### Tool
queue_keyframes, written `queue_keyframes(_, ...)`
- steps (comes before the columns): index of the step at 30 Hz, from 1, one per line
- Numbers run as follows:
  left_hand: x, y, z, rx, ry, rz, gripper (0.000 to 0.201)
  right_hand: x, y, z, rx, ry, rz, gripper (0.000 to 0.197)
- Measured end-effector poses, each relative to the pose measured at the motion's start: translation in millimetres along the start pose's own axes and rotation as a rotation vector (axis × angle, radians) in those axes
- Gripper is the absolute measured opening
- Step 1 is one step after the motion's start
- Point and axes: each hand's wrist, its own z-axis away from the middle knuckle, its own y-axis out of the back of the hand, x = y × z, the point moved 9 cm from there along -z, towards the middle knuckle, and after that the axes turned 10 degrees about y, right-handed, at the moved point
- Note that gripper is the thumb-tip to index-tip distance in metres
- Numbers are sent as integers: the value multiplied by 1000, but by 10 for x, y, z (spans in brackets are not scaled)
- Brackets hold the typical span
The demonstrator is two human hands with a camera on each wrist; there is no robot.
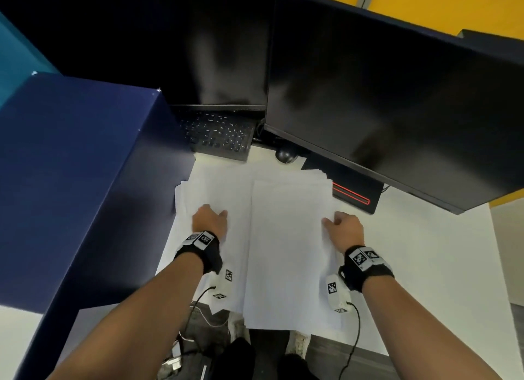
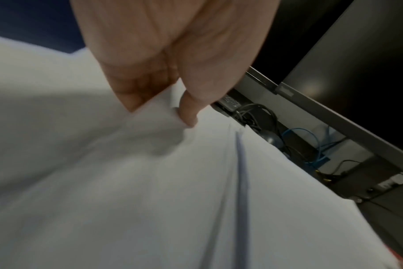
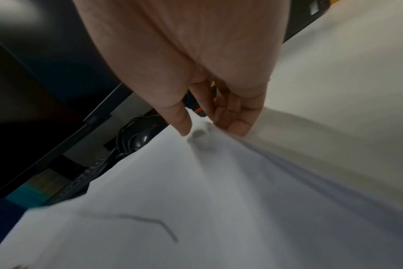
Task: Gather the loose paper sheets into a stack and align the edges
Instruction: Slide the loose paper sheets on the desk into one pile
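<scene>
White paper sheets lie fanned over the white desk (image 1: pixel 419 266). A looser left pile (image 1: pixel 215 186) sits partly under a neater right stack (image 1: pixel 286 238), whose near end overhangs the desk's front edge. My left hand (image 1: pixel 211 218) is on the left pile. In the left wrist view my left hand (image 2: pixel 159 112) pinches sheets (image 2: pixel 127 182), thumb (image 2: pixel 189 114) on top and fingers tucked beneath a lifted edge. My right hand (image 1: pixel 340 226) holds the right stack's right edge. There my right hand (image 3: pixel 209 130) presses its thumb (image 3: pixel 182 125) on the stack (image 3: pixel 196 200), fingers (image 3: pixel 235 123) curled at the edge.
A black keyboard (image 1: pixel 218 133) and mouse (image 1: pixel 286 155) lie just behind the papers. A large dark monitor (image 1: pixel 382 110) overhangs the back right, its base (image 1: pixel 354 192) touching the stack's far corner. A dark blue partition (image 1: pixel 85 167) closes the left side.
</scene>
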Motion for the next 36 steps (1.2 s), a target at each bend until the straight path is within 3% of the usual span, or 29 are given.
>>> queue_keyframes(4, 380, -426, 341, -155, -133, 63, 59, -102, -127, 33, -43, 29, -22, 20)
queue_keyframes(7, 424, -482, 456, -201, -135, 100, 61, 31, -13, 83, -18, 21, 11, 14)
queue_keyframes(12, 26, -523, 502, -198, -186, -343, 43, 230, -112, 391, -119, 24, 100, 24)
queue_keyframes(15, -56, -737, 660, -245, -279, -375, 26, 250, -279, 606, -138, 17, 117, 35)
queue_keyframes(18, -102, -802, 763, -262, -326, -358, 28, 416, -206, 724, -107, -74, 9, 48)
queue_keyframes(20, -129, -597, 677, -200, -296, -264, 26, 537, -74, 711, -60, -138, -42, 53)
queue_keyframes(23, -242, 59, 275, 128, -110, -202, 66, 579, 137, 551, 16, -173, -69, 57)
queue_keyframes(25, -359, 338, 90, 199, 68, -141, 77, 561, 206, 387, 42, -177, -91, 60)
queue_keyframes(28, -432, 308, -49, 143, 184, -29, 83, 465, 179, 149, 58, -170, -125, 65)
queue_keyframes(30, -406, 225, -115, 103, 187, 72, 72, 308, 112, 34, 48, -144, -130, 58)
queue_keyframes(32, -255, 137, -129, 48, 131, 63, 58, 163, 23, -49, 39, -107, -134, 43)
queue_keyframes(36, 129, -194, 16, -98, -40, 129, 63, -21, -169, -111, 15, -72, -144, 38)
